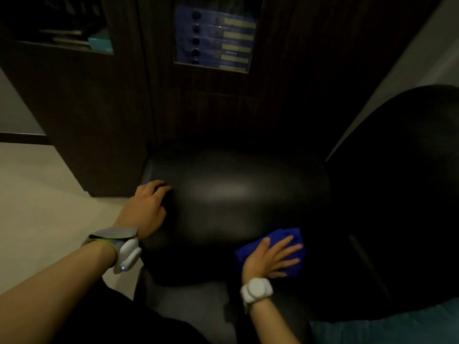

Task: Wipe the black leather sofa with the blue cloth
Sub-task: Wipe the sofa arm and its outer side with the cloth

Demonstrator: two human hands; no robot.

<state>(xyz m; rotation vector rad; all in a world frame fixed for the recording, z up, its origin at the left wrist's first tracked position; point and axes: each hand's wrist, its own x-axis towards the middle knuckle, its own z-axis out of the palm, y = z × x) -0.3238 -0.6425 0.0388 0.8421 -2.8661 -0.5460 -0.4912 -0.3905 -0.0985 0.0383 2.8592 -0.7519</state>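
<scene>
Right hand (269, 256), fingers splayed, flattens crumpled blue cloth (280, 240) on glossy rounded sofa (231, 192); left hand (149, 207) seemingly loosely curled.

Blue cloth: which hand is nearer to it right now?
Right. The right hand lies flat on the blue cloth; the left hand rests apart on the sofa cushion's left edge.
</scene>
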